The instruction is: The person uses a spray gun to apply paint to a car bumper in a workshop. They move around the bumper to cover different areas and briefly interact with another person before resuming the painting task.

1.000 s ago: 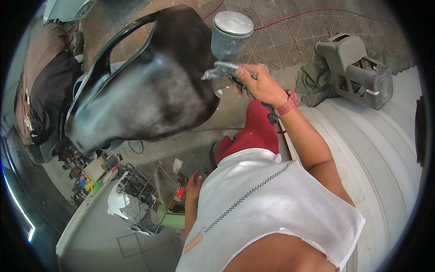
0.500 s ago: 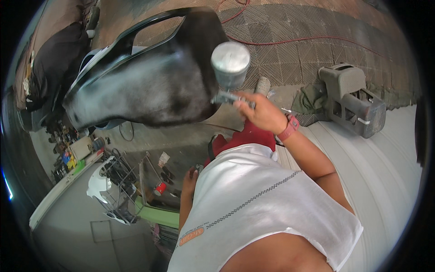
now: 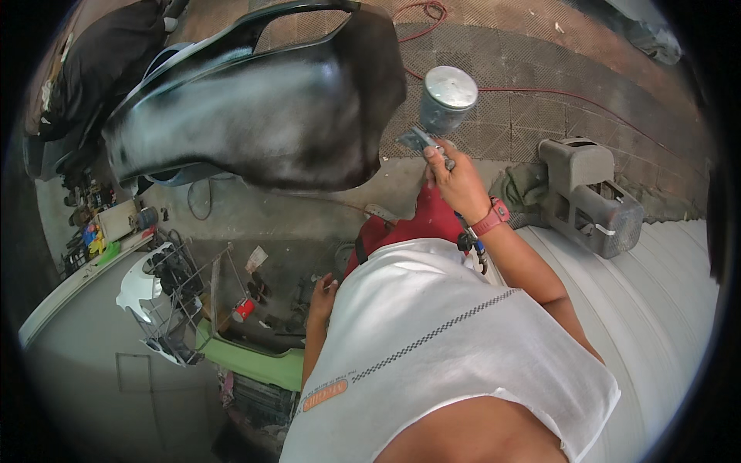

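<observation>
Right hand (image 3: pixel 461 179) closes its grip on a spray gun (image 3: pixel 432 131) at one o'clock, just beside the glossy black body panel (image 3: pixel 262 108); left hand (image 3: pixel 323 297) hangs loosely open.

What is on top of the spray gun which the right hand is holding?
A round metal cup with a flat lid sits on the spray gun in the right hand. The lid hides what is inside it.
</observation>
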A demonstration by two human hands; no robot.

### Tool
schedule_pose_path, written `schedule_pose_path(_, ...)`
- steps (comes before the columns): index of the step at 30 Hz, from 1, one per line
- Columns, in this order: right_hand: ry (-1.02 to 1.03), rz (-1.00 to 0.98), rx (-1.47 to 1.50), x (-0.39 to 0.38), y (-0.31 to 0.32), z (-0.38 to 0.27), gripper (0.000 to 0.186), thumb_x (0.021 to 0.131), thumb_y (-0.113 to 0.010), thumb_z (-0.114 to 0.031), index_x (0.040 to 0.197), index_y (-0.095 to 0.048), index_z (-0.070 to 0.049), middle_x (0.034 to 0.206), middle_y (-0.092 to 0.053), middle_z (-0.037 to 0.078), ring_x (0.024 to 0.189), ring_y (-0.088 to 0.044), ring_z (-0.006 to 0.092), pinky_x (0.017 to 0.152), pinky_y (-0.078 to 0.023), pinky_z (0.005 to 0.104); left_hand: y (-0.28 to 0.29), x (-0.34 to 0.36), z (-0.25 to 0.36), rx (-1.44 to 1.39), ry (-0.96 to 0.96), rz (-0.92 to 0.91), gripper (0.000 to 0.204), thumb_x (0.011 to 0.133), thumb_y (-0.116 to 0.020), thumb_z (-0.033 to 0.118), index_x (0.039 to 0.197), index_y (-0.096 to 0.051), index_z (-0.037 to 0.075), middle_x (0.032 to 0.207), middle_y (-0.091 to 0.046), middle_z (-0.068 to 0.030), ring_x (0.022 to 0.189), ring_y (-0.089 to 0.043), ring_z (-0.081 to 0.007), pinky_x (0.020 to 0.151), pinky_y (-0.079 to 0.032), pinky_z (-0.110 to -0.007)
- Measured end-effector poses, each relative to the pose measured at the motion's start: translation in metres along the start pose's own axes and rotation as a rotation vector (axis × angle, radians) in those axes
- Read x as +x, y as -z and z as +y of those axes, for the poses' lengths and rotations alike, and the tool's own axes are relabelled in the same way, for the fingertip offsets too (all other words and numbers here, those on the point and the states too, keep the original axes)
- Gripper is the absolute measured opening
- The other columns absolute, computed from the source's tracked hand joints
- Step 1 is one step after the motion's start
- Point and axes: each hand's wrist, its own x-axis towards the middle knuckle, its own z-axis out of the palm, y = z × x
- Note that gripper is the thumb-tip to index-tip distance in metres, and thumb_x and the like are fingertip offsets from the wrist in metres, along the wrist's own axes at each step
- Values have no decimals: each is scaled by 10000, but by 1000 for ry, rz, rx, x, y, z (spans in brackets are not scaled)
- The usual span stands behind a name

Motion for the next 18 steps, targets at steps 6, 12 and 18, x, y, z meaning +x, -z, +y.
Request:
schedule_pose_path(6,-121,-104,14,-48,-49,12,672,1099,-475,-581,1316,-642,32,751,-682,58,531,-614,145,481,-490,298,0,26,-120,-185,56,-28,514,1065,-649,302,1485,-573,16,1447,-640,-205,1330,-616,-303,1127,-465,-400)
schedule_pose_path(12,-130,129,52,-64,-103,32,610,1104,-482,-558,1221,-667,11,687,-646,54,490,-605,153,430,-457,288,-8,55,-277,-296,-96,-57,547,1042,-670,326,1477,-582,6,1445,-643,-202,1331,-612,-304,1122,-461,-408)
schedule_pose_path(18,-51,8,7,-103,-168,1,560,1099,-527,-520,1289,-681,-15,656,-635,70,520,-602,150,505,-484,324,26,44,-320,-65,131,-91,627,1052,-625,429,1489,-564,-16,1440,-644,-196,1311,-620,-308,1104,-467,-420)
